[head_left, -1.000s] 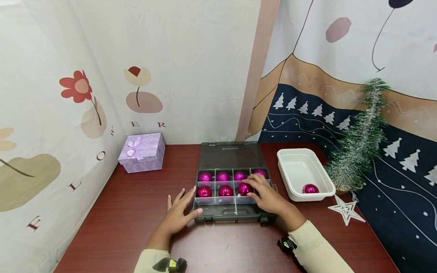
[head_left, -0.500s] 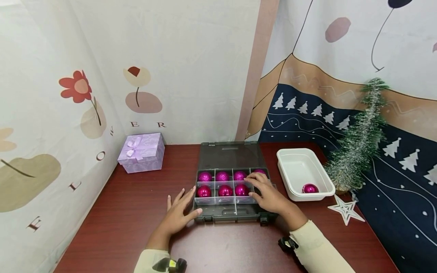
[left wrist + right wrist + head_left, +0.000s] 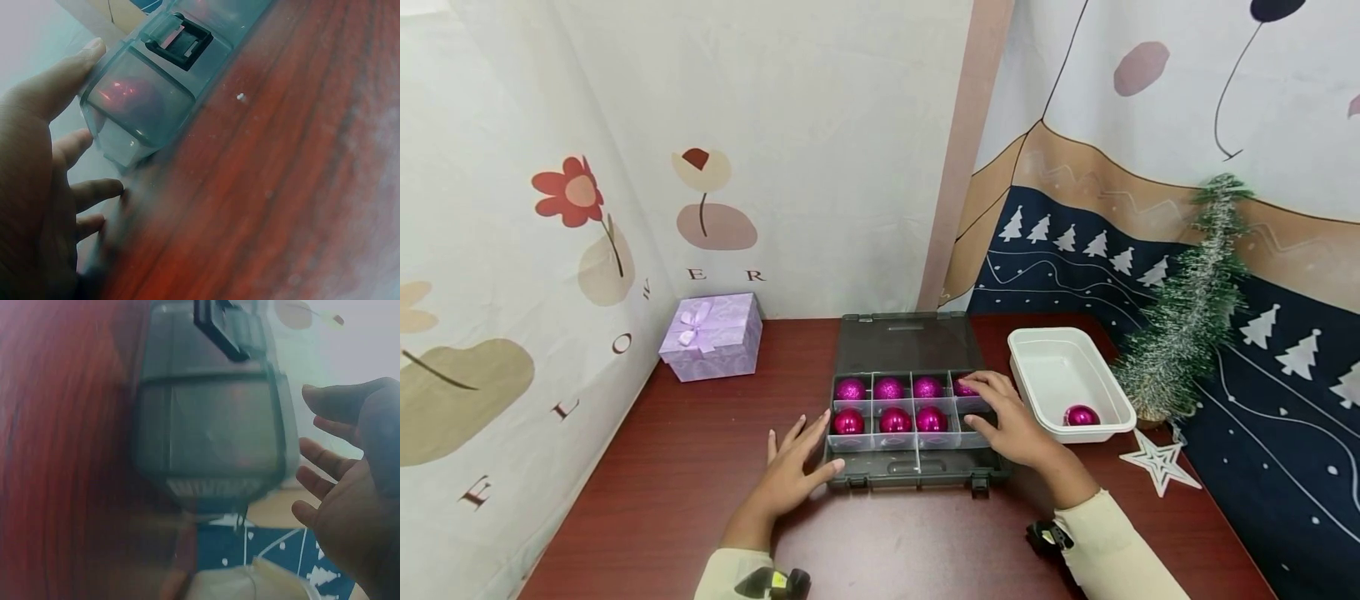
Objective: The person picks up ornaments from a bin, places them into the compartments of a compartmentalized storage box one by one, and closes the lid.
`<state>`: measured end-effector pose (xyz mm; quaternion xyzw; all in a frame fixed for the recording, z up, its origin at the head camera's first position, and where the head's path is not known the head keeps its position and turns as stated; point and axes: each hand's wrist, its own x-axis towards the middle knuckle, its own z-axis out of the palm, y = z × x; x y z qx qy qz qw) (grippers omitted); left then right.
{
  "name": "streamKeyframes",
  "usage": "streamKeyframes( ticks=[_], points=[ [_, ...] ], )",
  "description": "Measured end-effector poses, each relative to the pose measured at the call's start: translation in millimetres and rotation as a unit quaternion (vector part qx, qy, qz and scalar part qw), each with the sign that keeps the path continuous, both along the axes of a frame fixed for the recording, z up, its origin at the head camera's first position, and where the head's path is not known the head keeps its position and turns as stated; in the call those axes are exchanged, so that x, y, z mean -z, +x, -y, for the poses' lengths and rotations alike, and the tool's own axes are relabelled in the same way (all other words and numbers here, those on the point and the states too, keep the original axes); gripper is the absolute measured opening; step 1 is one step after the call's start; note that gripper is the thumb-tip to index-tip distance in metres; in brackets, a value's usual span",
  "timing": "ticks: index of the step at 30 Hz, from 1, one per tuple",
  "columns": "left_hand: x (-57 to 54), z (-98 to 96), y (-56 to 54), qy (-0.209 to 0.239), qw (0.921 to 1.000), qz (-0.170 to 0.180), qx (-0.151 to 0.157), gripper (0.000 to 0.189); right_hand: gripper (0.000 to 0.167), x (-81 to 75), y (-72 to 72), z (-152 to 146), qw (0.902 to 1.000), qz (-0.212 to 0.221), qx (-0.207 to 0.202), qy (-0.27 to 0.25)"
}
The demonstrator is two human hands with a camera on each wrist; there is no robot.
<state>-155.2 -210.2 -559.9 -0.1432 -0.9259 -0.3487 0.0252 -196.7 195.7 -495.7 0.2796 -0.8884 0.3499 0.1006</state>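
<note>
An organizer box [image 3: 876,461] of smoky plastic lies with its lid [image 3: 898,346] folded back. Glittery magenta baubles [image 3: 888,388] fill its back row; the rightmost is partly covered by my fingers. Three shiny magenta baubles [image 3: 932,419] occupy the row in front. My left hand [image 3: 790,467] rests against the box's left side, fingers spread. Over the right end hovers my right hand [image 3: 1018,421], fingers loosely bent and holding nothing. In the right wrist view, the right hand [image 3: 350,481] shows fingertips apart above the box's side [image 3: 212,425].
To the right stands a white tub [image 3: 1048,375] with one shiny bauble [image 3: 1081,415] inside. Beyond it are a small tinsel tree [image 3: 1195,308] and a white star [image 3: 1161,462]. A lilac gift box [image 3: 718,337] sits at the back left of the wooden table [image 3: 662,492].
My right hand has let go of the third shiny bauble, left in its compartment, and moved right over the box's end. The left hand has stayed in place.
</note>
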Motion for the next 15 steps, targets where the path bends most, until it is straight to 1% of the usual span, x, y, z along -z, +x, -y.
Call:
streamKeyframes(
  ticks=[6, 15],
  points=[
    [-1.1, 0.0, 0.1, 0.0, 1.0, -0.002, 0.0, 0.089, 0.056, -3.0, 1.3, -17.6, 0.9992, 0.016, 0.034, -0.011],
    [1.1, 0.5, 0.7, 0.002, 1.0, -0.003, 0.0, 0.087, 0.053, -2.8, 2.7, -41.4, 0.9965, 0.012, 0.074, -0.037]
  ],
)
